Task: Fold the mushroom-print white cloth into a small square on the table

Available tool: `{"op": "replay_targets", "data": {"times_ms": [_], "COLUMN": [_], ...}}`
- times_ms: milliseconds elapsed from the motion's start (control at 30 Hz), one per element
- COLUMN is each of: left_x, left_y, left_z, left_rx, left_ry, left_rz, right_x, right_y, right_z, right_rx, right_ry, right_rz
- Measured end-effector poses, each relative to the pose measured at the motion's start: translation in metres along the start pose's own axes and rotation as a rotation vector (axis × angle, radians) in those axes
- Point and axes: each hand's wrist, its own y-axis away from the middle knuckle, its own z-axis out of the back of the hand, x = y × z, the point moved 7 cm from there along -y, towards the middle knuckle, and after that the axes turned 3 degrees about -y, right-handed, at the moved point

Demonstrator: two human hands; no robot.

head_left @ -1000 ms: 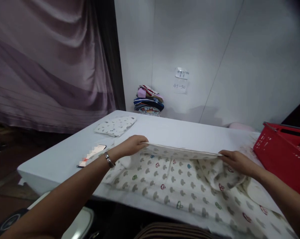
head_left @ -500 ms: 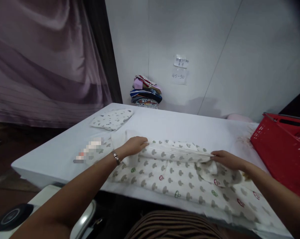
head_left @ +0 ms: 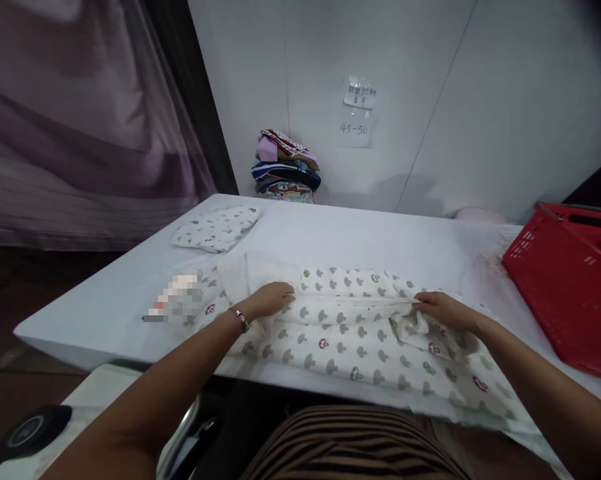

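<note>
A white cloth with a mushroom print (head_left: pixel 345 347) lies spread along the near edge of the white table (head_left: pixel 370 240). My left hand (head_left: pixel 270 299) pinches the left end of a folded edge of this cloth, and a bracelet shows on that wrist. My right hand (head_left: pixel 443 309) pinches the right end of the same edge. The fold lies flat on the cloth between both hands. A smaller folded cloth of the same print (head_left: pixel 215 228) rests at the table's far left.
A red plastic basket (head_left: pixel 568 280) stands on the table at the right. A stack of folded clothes (head_left: pixel 286 167) sits at the back against the white wall. A blurred flat object (head_left: pixel 174 303) lies left of the cloth. A purple curtain (head_left: pixel 70 133) hangs left.
Both hands have lowered the lifted edge of the printed cloth onto the table, away from me. The cloth now lies folded flat, and the view has tilted down.
</note>
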Motion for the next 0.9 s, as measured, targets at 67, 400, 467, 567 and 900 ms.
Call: {"op": "replay_targets", "data": {"times_ms": [67,400,467,567,900], "left_x": [-0.011,-0.119,-0.129,-0.138,-0.151], "left_y": [-0.001,-0.018,-0.022,-0.027,-0.021], "left_z": [0.002,-0.008,-0.016,-0.024,-0.024], "left_rx": [0.004,-0.086,-0.11,-0.109,-0.131], "left_ry": [0.027,0.13,0.162,0.175,0.161], "left_rz": [-0.018,-0.297,-0.329,-0.319,-0.283], "right_x": [-0.001,-0.008,-0.009,-0.008,-0.003], "right_y": [-0.001,-0.003,-0.002,-0.002,0.002], "right_z": [-0.001,-0.002,-0.002,-0.003,-0.003], "right_rx": [0.017,-0.001,-0.001,-0.015,-0.058], "right_ry": [-0.007,0.0,0.006,0.007,-0.048], "right_rz": [0.014,0.021,0.025,0.041,0.058]}}
